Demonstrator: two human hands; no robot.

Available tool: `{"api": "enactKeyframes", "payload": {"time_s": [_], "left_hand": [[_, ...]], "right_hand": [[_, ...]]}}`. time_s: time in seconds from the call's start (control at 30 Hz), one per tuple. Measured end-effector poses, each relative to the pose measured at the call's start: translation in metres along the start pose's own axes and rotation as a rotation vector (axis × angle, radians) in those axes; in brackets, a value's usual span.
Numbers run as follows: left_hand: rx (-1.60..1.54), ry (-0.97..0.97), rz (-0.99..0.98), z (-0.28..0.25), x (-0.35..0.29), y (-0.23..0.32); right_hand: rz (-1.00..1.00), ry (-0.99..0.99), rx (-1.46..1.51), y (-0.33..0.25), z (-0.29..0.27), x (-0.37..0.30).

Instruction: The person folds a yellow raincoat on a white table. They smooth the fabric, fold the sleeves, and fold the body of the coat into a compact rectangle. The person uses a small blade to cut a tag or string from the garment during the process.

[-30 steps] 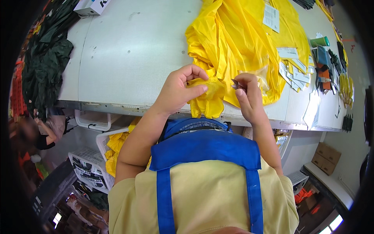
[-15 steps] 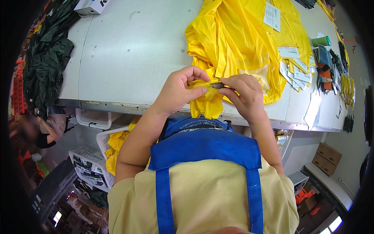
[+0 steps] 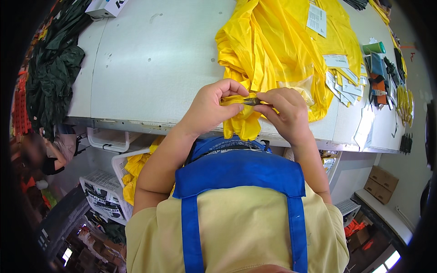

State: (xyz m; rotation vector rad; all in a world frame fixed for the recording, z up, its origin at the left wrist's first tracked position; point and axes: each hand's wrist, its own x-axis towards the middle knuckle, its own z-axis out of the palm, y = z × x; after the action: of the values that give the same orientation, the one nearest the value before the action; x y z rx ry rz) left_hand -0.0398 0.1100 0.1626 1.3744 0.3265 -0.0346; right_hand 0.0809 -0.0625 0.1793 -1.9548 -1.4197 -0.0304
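Yellow cloth (image 3: 243,127): bunched at the near edge of the worktop (image 3: 145,82), its gathered end hanging over toward the person, the rest running to the far side.
Step in hand: seemingly fine work on the gathered end with the dark tool (image 3: 251,102), which points left into the folds.
Next move: calls, I judge, for taut cloth and fingertips clear of the point.
Left hand (image 3: 213,108): grip nearly closed, thumb and forefinger pinching a fold.
Right hand (image 3: 287,110): grip pressed together on the tool; whether its tips are parted, I cannot tell.
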Motion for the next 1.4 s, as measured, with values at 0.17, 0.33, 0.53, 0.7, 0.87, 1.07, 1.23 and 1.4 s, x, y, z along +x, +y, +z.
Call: {"api": "enactKeyframes", "payload": {"time_s": [0.17,0.33,0.53,0.7,0.87,1.07,1.23,1.4], "left_hand": [[0.018,-0.009,-0.013,-0.002,0.001,0.002],[0.064,-0.016,0.025,-0.001,0.001,-0.001],[-0.031,-0.027,-0.078,-0.004,0.002,0.003],[-0.182,-0.087,0.167,0.014,0.01,-0.036],[0.14,0.308,0.136,-0.022,0.066,-0.062],[-0.784,-0.092,-0.353,-0.032,0.138,-0.087],[-0.06,-0.051,-0.01,-0.054,0.134,-0.059],[1.261,0.033,0.289,-0.126,0.097,0.024]], "right_hand": [[-0.004,0.003,-0.012,0.0,0.0,0.0],[0.05,-0.022,0.031,0.003,0.003,-0.001],[0.365,0.049,0.392,0.012,0.012,-0.017],[0.546,-0.011,1.032,0.021,0.034,-0.025],[0.857,-0.082,1.143,0.033,0.009,-0.049],[0.231,-0.372,1.132,0.001,0.0,-0.018],[0.557,0.289,0.092,0.067,0.053,-0.004],[0.903,0.102,0.13,0.134,0.047,-0.054]]}}
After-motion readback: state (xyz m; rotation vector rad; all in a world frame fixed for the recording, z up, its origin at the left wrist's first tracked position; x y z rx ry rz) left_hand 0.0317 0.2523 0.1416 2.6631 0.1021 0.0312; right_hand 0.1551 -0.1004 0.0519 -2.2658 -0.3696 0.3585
